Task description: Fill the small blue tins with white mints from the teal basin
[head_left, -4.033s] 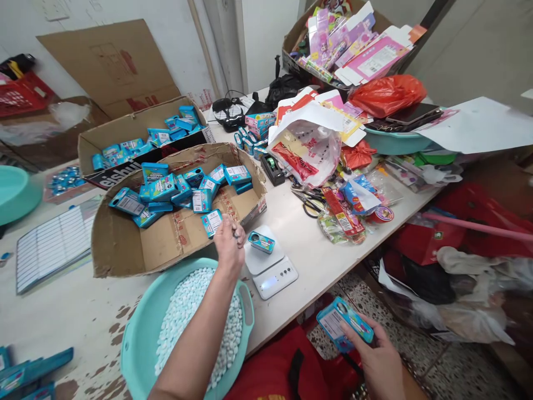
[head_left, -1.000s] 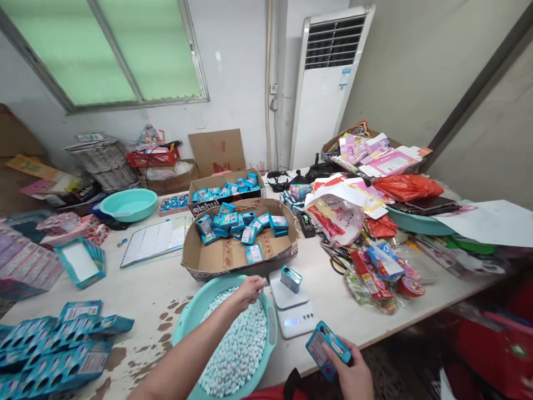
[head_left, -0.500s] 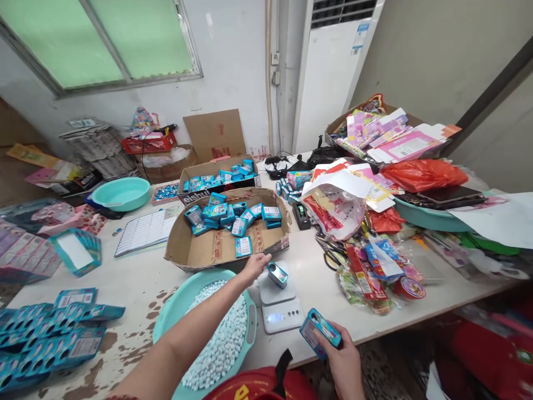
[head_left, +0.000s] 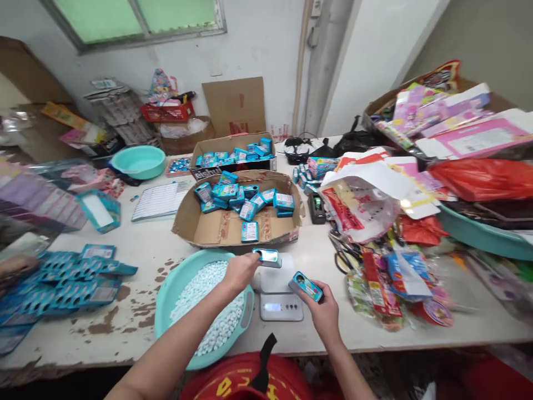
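Note:
My left hand [head_left: 242, 271] is closed on one end of a small blue box [head_left: 268, 257] with a dark round opening, raised over the pan of a digital scale [head_left: 282, 307]. On the right, my right hand [head_left: 325, 312] grips a second small blue box [head_left: 307, 286] by its side, just off the scale's right edge. A turquoise basin [head_left: 161, 316] of small white candies [head_left: 208, 311] lies under my left forearm. Behind the scale, a cut-down cardboard box [head_left: 200, 230] holds several more blue boxes [head_left: 249, 231].
Blue boxes stand in rows [head_left: 79, 278] at the left, with another person's hand [head_left: 16, 265] beside them. Scissors [head_left: 345, 255], wrappers [head_left: 377, 272] and a black device [head_left: 317, 209] lie to the right. A second carton [head_left: 233, 161] stands behind.
My left hand has lifted its blue box off the scale pan. My right hand has brought the other box up and left, closer to the scale. The view has shifted down.

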Demonstrator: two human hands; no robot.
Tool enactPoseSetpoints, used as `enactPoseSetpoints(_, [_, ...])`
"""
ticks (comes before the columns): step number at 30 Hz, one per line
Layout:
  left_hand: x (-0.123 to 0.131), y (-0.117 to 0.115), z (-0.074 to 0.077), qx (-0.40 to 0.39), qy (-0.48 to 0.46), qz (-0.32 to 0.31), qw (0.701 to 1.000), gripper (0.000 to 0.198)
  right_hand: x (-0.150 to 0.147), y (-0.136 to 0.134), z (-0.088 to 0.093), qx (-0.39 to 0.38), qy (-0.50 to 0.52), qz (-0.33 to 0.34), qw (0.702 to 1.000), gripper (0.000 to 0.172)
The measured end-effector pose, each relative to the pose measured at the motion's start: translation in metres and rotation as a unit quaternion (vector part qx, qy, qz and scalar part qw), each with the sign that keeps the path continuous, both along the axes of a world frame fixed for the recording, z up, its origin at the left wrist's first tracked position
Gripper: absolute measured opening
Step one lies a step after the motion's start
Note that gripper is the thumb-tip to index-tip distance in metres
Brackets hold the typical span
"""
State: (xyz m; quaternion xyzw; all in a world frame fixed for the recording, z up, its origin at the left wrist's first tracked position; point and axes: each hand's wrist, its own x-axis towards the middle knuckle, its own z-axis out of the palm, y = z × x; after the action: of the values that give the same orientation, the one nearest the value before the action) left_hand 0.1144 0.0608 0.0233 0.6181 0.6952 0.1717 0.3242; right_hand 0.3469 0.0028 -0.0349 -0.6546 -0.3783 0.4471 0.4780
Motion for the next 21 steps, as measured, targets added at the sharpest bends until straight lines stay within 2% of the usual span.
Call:
enactPoseSetpoints(3, [-0.058, -0.044, 0.042, 0.062, 0.037, 0.12, 0.99, 0.006, -0.019, 0.021, -0.009, 0.024, -0.023, 0.044, 0.998, 0.049])
enactPoseSetpoints(5, [-0.101, -0.076, 0.067, 0.06, 0.134, 0.188, 0.971, 0.008, -0.034, 0.032, -0.016, 0.04, -0.036, 0.079, 0.995, 0.049])
enactPoseSetpoints(7, [-0.143, -0.104, 0.081, 0.019, 0.279, 0.234, 0.931, 0.016, -0.047, 0.038, -0.021, 0.052, -0.043, 0.106, 0.992, 0.047])
enactPoseSetpoints(8, [-0.163, -0.115, 0.082, -0.007, 0.338, 0.255, 0.906, 0.021, -0.051, 0.039, -0.023, 0.054, -0.042, 0.116, 0.991, 0.046])
enactPoseSetpoints(9, [-0.181, -0.123, 0.079, -0.031, 0.379, 0.272, 0.884, 0.025, -0.053, 0.039, -0.024, 0.057, -0.044, 0.123, 0.99, 0.046])
enactPoseSetpoints(11, [-0.212, -0.129, 0.064, -0.072, 0.412, 0.299, 0.857, 0.031, -0.054, 0.04, -0.022, 0.081, -0.077, 0.124, 0.986, 0.052])
enactPoseSetpoints(14, [-0.244, -0.12, 0.027, -0.1, 0.392, 0.326, 0.854, 0.035, -0.055, 0.051, -0.002, 0.173, -0.172, 0.116, 0.963, 0.059])
enactPoseSetpoints(17, [-0.261, -0.102, -0.012, -0.116, 0.356, 0.338, 0.864, 0.034, -0.071, 0.088, 0.033, 0.236, -0.25, 0.147, 0.928, 0.048])
enactPoseSetpoints(19, [-0.268, -0.093, -0.033, -0.112, 0.31, 0.355, 0.875, 0.031, -0.097, 0.126, 0.051, 0.172, -0.313, 0.211, 0.91, 0.046])
enactPoseSetpoints(21, [-0.271, -0.089, -0.047, -0.096, 0.251, 0.384, 0.883, 0.027, -0.131, 0.164, 0.054, 0.081, -0.368, 0.28, 0.883, 0.047])
